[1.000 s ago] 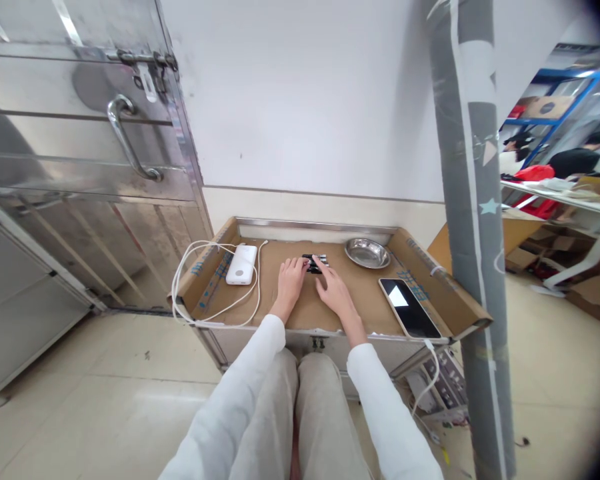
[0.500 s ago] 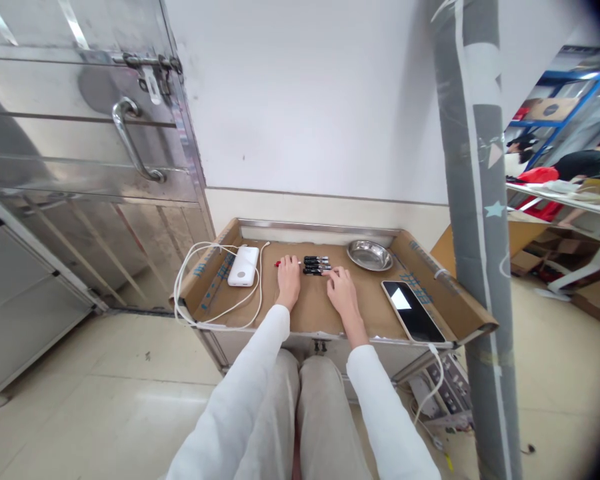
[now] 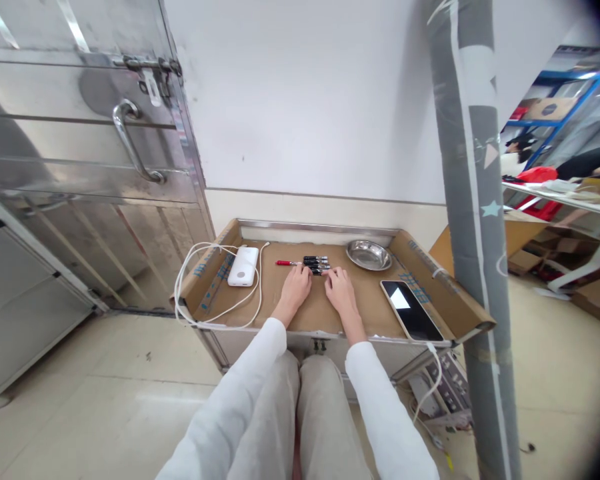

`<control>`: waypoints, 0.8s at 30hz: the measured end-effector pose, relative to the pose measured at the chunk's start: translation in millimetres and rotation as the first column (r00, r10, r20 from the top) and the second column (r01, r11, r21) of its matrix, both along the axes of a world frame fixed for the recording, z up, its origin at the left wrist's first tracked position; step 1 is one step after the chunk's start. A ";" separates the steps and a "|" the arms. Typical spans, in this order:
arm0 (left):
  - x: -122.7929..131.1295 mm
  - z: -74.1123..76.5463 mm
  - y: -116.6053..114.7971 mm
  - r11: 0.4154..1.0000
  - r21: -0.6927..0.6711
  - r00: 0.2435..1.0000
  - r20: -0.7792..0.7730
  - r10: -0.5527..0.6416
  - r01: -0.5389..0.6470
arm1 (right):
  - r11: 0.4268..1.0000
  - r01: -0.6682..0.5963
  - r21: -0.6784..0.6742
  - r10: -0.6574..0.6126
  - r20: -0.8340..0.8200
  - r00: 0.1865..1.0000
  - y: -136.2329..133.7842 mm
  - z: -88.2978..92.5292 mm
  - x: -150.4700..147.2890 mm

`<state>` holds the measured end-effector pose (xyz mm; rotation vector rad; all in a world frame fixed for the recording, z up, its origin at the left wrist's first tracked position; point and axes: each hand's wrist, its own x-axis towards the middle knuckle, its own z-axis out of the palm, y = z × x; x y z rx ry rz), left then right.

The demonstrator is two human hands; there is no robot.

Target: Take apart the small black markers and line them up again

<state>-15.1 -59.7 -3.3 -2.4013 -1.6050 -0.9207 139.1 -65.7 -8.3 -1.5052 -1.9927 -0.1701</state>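
Both my hands rest on a cardboard-lined tray table (image 3: pixel 325 310) in front of my knees. My left hand (image 3: pixel 297 285) lies flat with fingers stretched toward a small row of black pens (image 3: pixel 316 264). My right hand (image 3: pixel 339 288) lies flat beside it, fingertips just short of the same pens. A red pen (image 3: pixel 286 263) lies to the left of the black ones, clear of my left hand. Neither hand holds anything.
A white power bank (image 3: pixel 243 265) with a looped white cable (image 3: pixel 195 280) sits at the left. A steel dish (image 3: pixel 369 254) stands at the back right and a phone (image 3: pixel 413 309) lies at the right. A grey padded post (image 3: pixel 473 200) rises on the right, a steel door (image 3: pixel 80 133) on the left.
My left hand has drawn back from the pens and shifted right, uncovering the red pen. My right hand has also pulled back slightly toward me.
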 end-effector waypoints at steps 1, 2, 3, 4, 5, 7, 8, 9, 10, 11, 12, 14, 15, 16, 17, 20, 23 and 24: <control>0.1 -0.5 -0.4 1.000 -0.006 1.000 -0.003 -0.001 0.001 | 1.000 -0.003 0.005 0.003 0.002 1.000 -0.3 0.2 -0.2; 0.1 -0.7 -0.3 1.000 -0.012 1.000 0.002 0.004 -0.004 | 1.000 -0.004 0.010 0.004 0.004 1.000 -0.8 0.4 -0.4; 0.1 -0.8 0.3 1.000 -0.018 1.000 0.011 0.008 -0.008 | 1.000 -0.003 0.015 0.003 0.008 1.000 -1.2 0.6 -0.7; 0.0 -0.7 1.2 1.000 -0.026 1.000 0.022 0.008 -0.008 | 1.000 -0.002 0.017 0.002 0.014 1.000 -1.6 0.7 -0.9; 0.0 -0.5 2.0 0.999 -0.036 0.999 0.033 0.004 -0.003 | 1.000 -0.002 0.016 0.002 0.019 1.000 -2.0 0.8 -1.1; -0.2 0.3 3.3 0.998 -0.062 0.998 0.059 -0.008 0.012 | 1.000 0.001 0.006 -0.001 0.032 0.999 -2.3 0.8 -1.2; -0.4 0.8 3.5 0.997 -0.075 0.997 0.071 -0.016 0.021 | 1.000 0.004 0.000 -0.004 0.038 0.999 -2.2 0.6 -1.1; -0.6 1.4 3.6 0.996 -0.085 0.996 0.083 -0.024 0.031 | 1.000 0.006 -0.006 -0.006 0.044 0.999 -1.9 0.3 -0.9; -0.9 2.0 3.4 0.995 -0.093 0.995 0.096 -0.034 0.043 | 1.000 0.007 -0.009 -0.007 0.048 0.999 -1.6 -0.2 -0.6; -1.2 2.7 3.2 0.993 -0.100 0.993 0.111 -0.048 0.059 | 1.000 0.004 -0.010 -0.004 0.049 0.999 -1.1 -0.8 -0.2; -1.5 3.2 3.0 0.991 -0.109 0.990 0.127 -0.068 0.082 | 1.000 -0.003 -0.010 0.004 0.046 0.999 -0.6 -1.4 0.2; -2.1 3.6 3.1 0.982 -0.128 0.979 0.165 -0.119 0.141 | 1.000 -0.028 -0.010 0.029 0.035 0.999 0.3 -2.5 1.0; -2.2 3.3 3.5 0.976 -0.136 0.972 0.183 -0.147 0.173 | 0.999 -0.039 -0.013 0.040 0.030 0.999 0.7 -2.8 1.4; -2.3 2.8 4.3 0.969 -0.142 0.965 0.197 -0.173 0.203 | 0.999 -0.047 -0.016 0.047 0.027 0.999 1.0 -2.9 1.7; -2.3 1.9 5.2 0.963 -0.146 0.958 0.210 -0.195 0.227 | 0.998 -0.053 -0.020 0.053 0.026 0.998 1.2 -2.9 1.9; -2.2 -1.1 7.8 0.949 -0.155 0.942 0.243 -0.232 0.274 | 0.996 -0.083 -0.043 0.084 0.018 0.996 2.0 -2.4 2.2; -2.2 -2.1 8.0 0.939 -0.155 0.929 0.267 -0.258 0.305 | 0.992 -0.115 -0.059 0.116 0.007 0.993 2.7 -2.2 1.7; -2.3 -1.7 7.4 0.941 -0.146 0.929 0.265 -0.259 0.304 | 0.992 -0.117 -0.057 0.117 0.004 0.993 2.6 -2.1 1.5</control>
